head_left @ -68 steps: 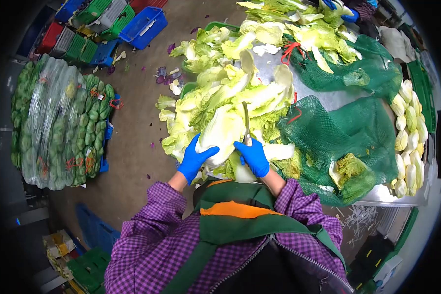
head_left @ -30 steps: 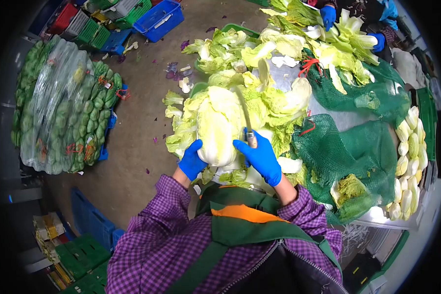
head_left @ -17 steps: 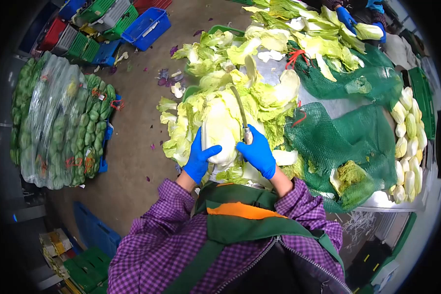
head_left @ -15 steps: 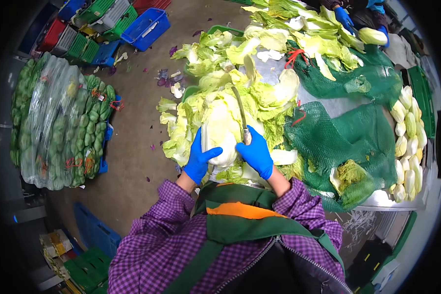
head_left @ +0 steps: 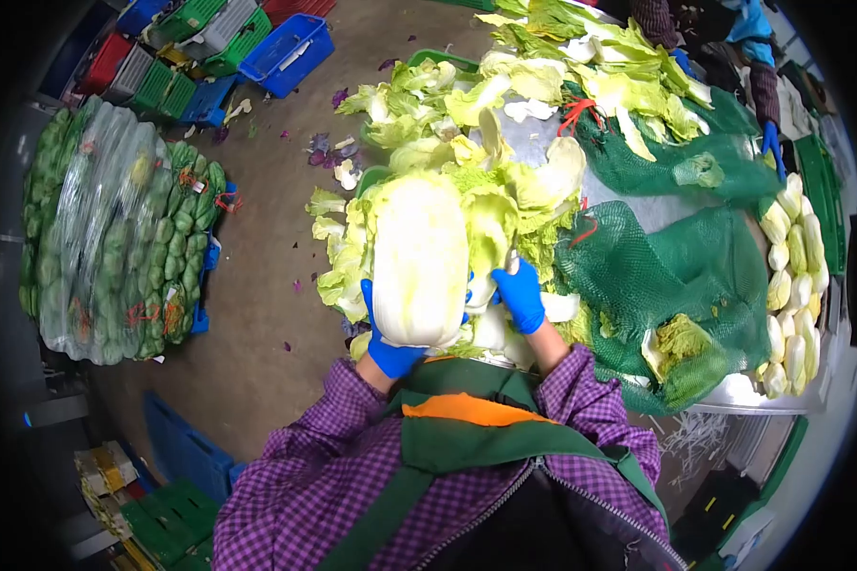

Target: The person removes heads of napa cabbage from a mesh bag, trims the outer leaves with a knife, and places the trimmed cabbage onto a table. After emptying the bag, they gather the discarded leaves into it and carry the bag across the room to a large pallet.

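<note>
My left hand (head_left: 393, 356), in a blue glove, cradles a trimmed pale napa cabbage (head_left: 421, 262) from below, its fingertips showing at the right side of the head. The cabbage stands lifted toward me, white base nearest my body. Just right of it, my right hand (head_left: 521, 297), also blue-gloved, is closed round a knife handle (head_left: 512, 263); the blade is hard to make out against the leaves. A loose yellow-green leaf (head_left: 492, 228) lies between the cabbage and this hand, against the fingers. More stripped leaves (head_left: 343, 271) heap around both hands.
Green mesh bags (head_left: 667, 276) with red ties lie on the metal table at right. Trimmed cabbages (head_left: 792, 276) line its right edge. A co-worker's blue-gloved hand (head_left: 772, 149) reaches near them. Bagged greens (head_left: 114, 238) and a blue crate (head_left: 288, 57) stand at left.
The cabbage has been raised and turned upright, and my left hand has shifted beneath it. My right hand moved slightly right, away from it. The co-worker's hand moved toward the row of cabbages.
</note>
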{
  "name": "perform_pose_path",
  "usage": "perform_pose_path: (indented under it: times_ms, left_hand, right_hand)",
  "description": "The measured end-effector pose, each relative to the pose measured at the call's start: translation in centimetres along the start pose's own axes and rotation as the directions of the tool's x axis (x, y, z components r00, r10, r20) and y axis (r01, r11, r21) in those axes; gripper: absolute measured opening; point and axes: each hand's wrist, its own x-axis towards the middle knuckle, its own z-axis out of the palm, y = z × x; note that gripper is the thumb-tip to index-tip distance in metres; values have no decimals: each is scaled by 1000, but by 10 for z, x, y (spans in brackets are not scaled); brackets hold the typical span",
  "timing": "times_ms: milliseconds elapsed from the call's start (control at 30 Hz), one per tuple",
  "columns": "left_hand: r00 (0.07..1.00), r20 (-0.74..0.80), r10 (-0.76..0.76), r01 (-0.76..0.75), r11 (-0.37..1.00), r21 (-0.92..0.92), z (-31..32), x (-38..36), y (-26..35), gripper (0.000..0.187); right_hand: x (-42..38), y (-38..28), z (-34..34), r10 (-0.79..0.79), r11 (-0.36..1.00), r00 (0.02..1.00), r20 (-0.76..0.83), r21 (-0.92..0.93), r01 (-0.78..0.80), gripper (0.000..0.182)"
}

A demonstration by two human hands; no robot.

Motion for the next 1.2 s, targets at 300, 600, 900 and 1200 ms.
perform_pose_path:
  times_ms: [300, 600, 900, 1200]
  left_hand:
    - [984, 51, -173, 170, 801, -574, -2, 46, 24, 82]
    - [989, -82, -124, 74, 888, -453, 11, 36, 21, 77]
    - [934, 111, -340, 218, 296, -930, 11, 7, -38, 65]
    - [948, 194, -252, 315, 659, -683, -28, 24, 6, 78]
  right_hand:
    - [-55, -113, 2, -117, 985, 981, 157, -110, 135, 59]
    - [-39, -62, 7, -146, 988, 987, 68, -43, 149, 46]
    - [-27, -9, 0, 182, 937, 961, 210, 260, -235, 14]
    - [-14, -73, -36, -292, 938, 939, 179, -136, 318, 59]
